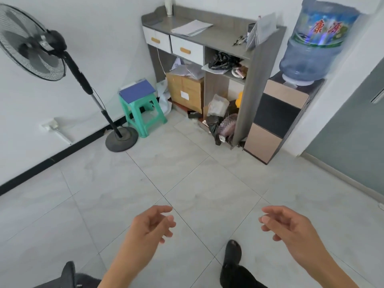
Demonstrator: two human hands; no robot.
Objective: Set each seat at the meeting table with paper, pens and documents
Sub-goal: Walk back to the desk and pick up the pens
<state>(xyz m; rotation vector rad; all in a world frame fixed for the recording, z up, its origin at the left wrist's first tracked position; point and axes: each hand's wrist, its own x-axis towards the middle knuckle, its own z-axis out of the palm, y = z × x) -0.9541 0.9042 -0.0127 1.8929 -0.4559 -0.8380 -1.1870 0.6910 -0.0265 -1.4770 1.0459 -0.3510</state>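
Note:
A stack of white paper [191, 28] lies on top of the grey cabinet [220, 35] against the far wall. Several pens [240, 40] lie further right on the same top, beside clear plastic document sleeves [262, 31] leaning upright. My left hand [152, 224] and my right hand [287, 224] are held out low over the tiled floor, well short of the cabinet. Both have loosely curled, parted fingers and hold nothing. No meeting table is in view.
A standing fan [39, 46] is at the left wall. A green stool [143, 113] carries a purple folder [137, 91]. Cardboard boxes [185, 92] and bags [220, 119] fill the cabinet's base. A water dispenser [291, 104] with a blue bottle stands right of it. My shoe [233, 254] is on the floor.

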